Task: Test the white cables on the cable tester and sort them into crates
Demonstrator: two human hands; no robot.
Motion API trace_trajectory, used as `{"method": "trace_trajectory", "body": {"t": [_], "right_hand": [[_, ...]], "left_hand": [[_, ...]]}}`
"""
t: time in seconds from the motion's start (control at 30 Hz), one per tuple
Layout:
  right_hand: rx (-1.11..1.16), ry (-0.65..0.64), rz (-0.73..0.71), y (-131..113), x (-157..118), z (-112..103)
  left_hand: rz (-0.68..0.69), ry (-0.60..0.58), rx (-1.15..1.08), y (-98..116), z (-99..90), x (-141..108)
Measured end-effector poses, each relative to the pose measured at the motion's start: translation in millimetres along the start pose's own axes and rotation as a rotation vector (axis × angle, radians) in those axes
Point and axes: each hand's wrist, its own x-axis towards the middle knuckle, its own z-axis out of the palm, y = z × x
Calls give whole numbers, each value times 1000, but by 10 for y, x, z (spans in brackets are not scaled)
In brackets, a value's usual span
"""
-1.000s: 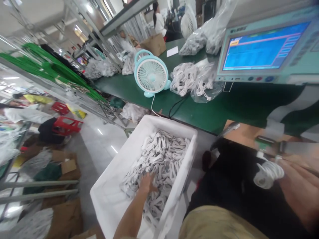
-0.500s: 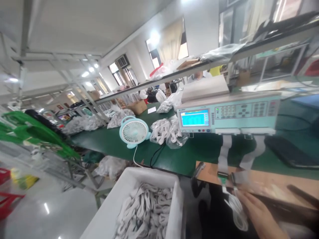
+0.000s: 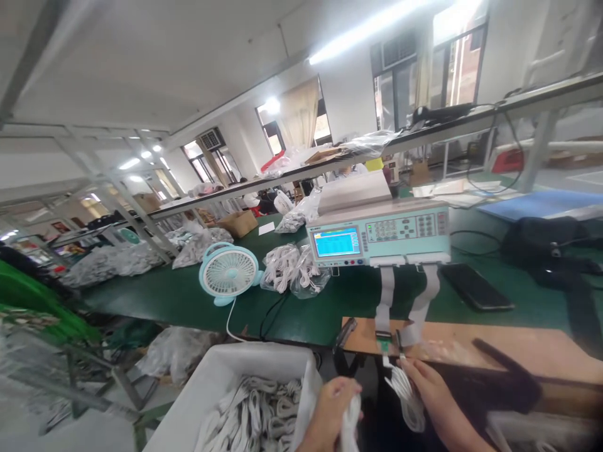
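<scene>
My left hand is closed around a coiled white cable, lifted just beside the white bin that holds the loose stock of coils, within easy reach at my left. My right hand pinches a second white cable at its plug end, directly below the green connector fixture on the wooden board. Flat ribbon leads run from that fixture up to the tester on the green bench, so the display faces me.
</scene>
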Motion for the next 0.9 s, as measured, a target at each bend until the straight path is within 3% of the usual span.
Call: {"method": "trace_trajectory", "body": {"t": [0.07,0.17,0.33,0.47,0.53,0.6,0.67,0.73,0.8,0.9], "right_hand": [[27,6,-17,39,28,6],[30,15,-53,41,46,18],[-17,98,-121,50,4,133],[-61,46,-111,44,-219,119],[-111,-27,-71,-35,-374,-98],[-236,-101,-25,-168,-517,-472],[-555,-177,-57,-320,-639,-893],[-913,-58,-171,-440,-747,-1192],[-1101,-12,-264,-484,-839,-1254],[-1024,-148,-306,-394,-898,-958]], "left_hand": [[47,-100,26,32,486,182],[120,-194,-15,77,811,340],[163,-145,-108,93,852,370],[184,-114,-127,13,909,130],[102,-167,-154,-47,935,-19],[-15,-223,-222,-104,950,-137],[-81,-258,-305,-149,962,-206],[-89,-279,-345,-190,992,-233],[-83,-278,-300,-233,1048,-238],[6,-237,-151,-303,1150,-244]]}}
